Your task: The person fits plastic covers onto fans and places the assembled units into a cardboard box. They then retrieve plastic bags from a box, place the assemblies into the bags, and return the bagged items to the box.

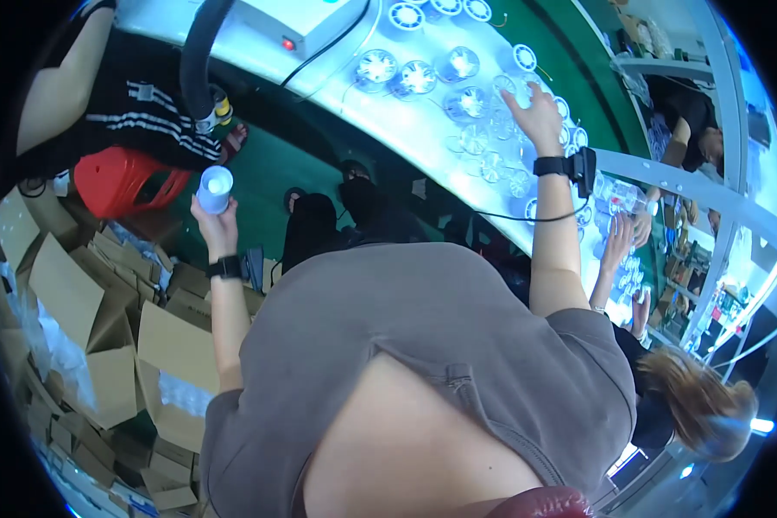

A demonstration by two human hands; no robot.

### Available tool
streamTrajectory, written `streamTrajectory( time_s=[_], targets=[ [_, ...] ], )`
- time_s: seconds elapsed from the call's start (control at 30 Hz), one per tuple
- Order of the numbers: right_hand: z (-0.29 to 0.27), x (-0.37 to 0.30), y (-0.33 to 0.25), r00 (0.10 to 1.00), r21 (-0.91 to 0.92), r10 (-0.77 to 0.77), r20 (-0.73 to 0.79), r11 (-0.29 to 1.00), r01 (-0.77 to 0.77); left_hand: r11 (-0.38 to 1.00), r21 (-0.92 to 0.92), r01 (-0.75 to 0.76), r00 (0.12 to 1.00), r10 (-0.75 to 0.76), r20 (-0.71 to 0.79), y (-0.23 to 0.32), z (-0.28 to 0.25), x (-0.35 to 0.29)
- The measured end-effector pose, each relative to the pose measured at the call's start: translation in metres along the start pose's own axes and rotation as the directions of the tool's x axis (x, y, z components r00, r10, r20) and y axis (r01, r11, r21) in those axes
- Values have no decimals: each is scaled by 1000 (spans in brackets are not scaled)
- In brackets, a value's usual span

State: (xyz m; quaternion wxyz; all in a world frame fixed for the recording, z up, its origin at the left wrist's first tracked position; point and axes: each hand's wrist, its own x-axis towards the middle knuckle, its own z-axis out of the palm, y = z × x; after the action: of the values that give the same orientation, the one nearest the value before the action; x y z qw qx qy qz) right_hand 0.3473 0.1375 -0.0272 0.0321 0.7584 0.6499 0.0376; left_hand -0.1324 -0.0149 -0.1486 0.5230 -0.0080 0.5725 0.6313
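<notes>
My left hand (215,226) is out to the left, away from the table, its fingers closed round the lower part of a pale cylindrical cup-like part (215,189). A round white piece shows inside that part's top. Over the white table (354,119) my right hand (537,119) reaches forward with its fingers apart. Just by its fingertips is a clear round plastic part (503,85); whether they touch it I cannot tell. Several clear cups with white finned inserts (466,102) stand to the left of that hand, and clear parts (490,166) lie below it.
A white box with a red switch (290,43) and a thick black hose (200,65) are at the upper left. Open cardboard boxes (69,289) and a red stool (116,183) fill the left. Co-workers' hands (615,244) are at the table's right end, beside a metal frame (691,183).
</notes>
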Motion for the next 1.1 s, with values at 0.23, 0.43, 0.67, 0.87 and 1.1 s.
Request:
streamTrajectory(
  time_s=[0.23,0.43,0.67,0.87,1.1],
  targets=[
    [15,26,-2,984,-2,-47,174,999,48,886,-343,312,909,-174,379,6,28,-54],
    [-17,18,14,964,932,-76,255,286,-224,735,-549,399,885,-151,440,9,27,-59],
    [-21,-82,-182,242,89,-894,377,-225,-970,674,-600,431,793,34,608,21,9,-87],
    [86,-77,-305,-108,13,-768,631,150,-989,760,-636,136,874,210,438,46,-23,-136],
    [117,-56,-386,-77,-16,-909,410,77,-997,750,-660,-39,882,336,330,56,-45,-170]
  ],
)
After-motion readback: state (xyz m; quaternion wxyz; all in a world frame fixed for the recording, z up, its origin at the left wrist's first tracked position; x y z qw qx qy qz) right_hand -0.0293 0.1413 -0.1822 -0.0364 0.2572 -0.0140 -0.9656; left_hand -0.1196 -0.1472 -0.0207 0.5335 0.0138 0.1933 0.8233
